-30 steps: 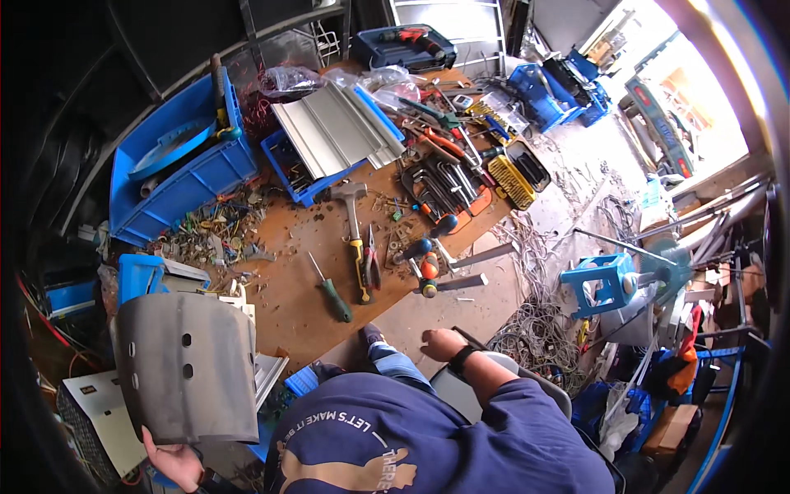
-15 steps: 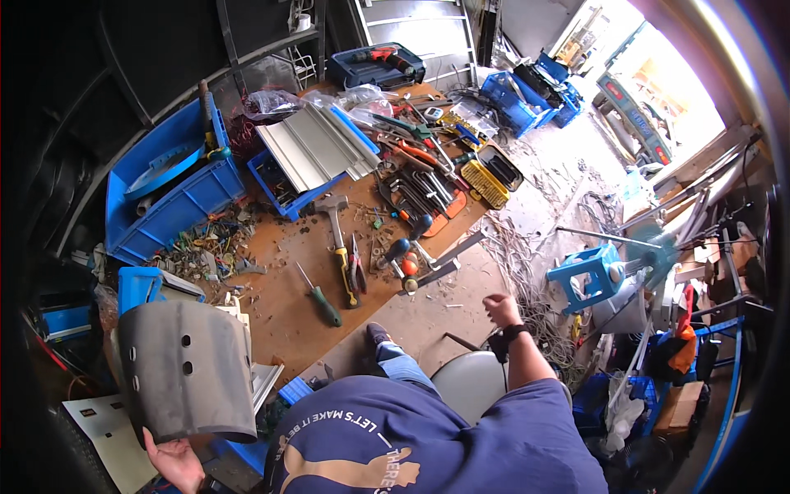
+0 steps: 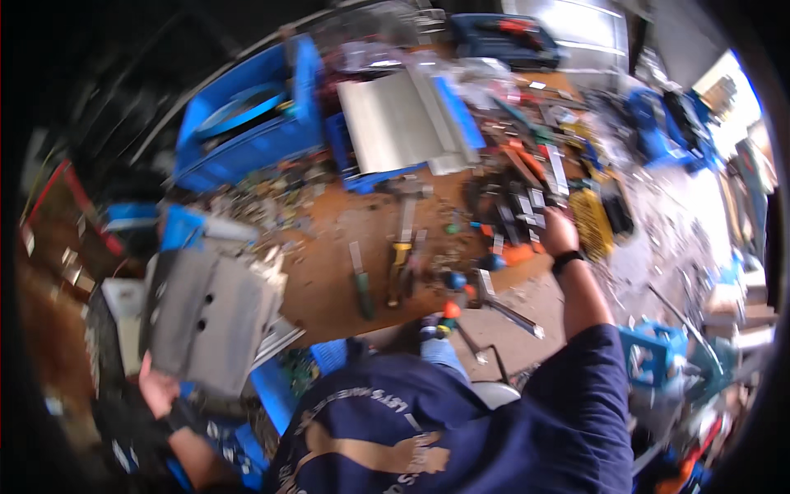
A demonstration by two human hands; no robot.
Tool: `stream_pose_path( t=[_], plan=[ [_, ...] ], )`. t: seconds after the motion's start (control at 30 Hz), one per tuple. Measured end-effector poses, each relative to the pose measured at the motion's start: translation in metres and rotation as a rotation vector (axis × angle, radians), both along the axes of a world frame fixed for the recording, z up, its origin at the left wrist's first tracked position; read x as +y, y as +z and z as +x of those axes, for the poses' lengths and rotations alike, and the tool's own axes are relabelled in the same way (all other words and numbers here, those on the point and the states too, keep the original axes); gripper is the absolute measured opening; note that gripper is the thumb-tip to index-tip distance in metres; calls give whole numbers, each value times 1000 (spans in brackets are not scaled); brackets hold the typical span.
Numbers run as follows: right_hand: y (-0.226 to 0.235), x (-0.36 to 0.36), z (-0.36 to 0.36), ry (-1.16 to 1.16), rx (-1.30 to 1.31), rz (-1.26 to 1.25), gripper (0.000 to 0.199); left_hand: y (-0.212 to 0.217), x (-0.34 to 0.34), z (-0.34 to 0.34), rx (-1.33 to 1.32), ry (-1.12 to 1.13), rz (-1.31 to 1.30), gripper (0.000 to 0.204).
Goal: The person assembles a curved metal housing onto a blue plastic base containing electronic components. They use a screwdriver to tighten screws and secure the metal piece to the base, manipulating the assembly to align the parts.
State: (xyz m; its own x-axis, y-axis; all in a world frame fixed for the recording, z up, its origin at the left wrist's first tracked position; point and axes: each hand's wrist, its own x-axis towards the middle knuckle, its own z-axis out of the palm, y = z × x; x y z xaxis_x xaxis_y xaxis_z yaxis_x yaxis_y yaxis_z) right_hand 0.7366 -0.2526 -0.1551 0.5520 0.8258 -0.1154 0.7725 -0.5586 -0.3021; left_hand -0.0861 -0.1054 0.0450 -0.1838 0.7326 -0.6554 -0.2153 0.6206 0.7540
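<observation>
My left hand (image 3: pixel 158 390) is at the lower left corner of a grey curved panel (image 3: pixel 206 317) with several dark holes. The thumb lies along the panel's edge, while the other fingers are mostly hidden behind it. Across the table, my right hand (image 3: pixel 560 234) reaches to a set of hex keys (image 3: pixel 514 206), next to a yellow bit case (image 3: pixel 591 222). Motion smears its fingers, so whether they hold anything is unclear. Nearer to me on the wooden table lie a hammer (image 3: pixel 404 222) and a green-handled screwdriver (image 3: pixel 362 284).
A large blue crate (image 3: pixel 247 152) stands at the back left of the table (image 3: pixel 329 305). Pale metal profiles (image 3: pixel 395 123) lie over a smaller blue bin. Small scraps (image 3: pixel 271 193) cover the table's left part. A light blue stool (image 3: pixel 654 350) is at the right.
My right hand has moved forward from beside the table to the hex keys. My left hand stays at the panel's corner. The whole view has shifted and blurred.
</observation>
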Motion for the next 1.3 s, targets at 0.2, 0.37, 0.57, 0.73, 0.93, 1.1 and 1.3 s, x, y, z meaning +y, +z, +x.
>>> stream_pose_path(
  t=[0.2,0.37,0.57,0.73,0.93,1.1,1.3],
  plan=[
    [-53,23,23,106,-101,-137,46,7,0,99,44,190,309,34],
    [-74,30,25,64,-149,-38,45,12,-12,96,-62,144,259,46],
    [-76,33,41,12,-111,-52,29,11,-7,88,-24,145,217,46],
    [-42,27,56,-64,-81,96,25,8,-8,80,-14,129,220,46],
    [90,20,43,8,549,154,21,2,-15,83,-21,121,281,45],
    [186,49,-12,79,717,212,16,2,-14,95,-177,106,270,44],
    [258,159,-165,637,670,91,20,-9,-15,89,-194,151,369,41]
  ],
)
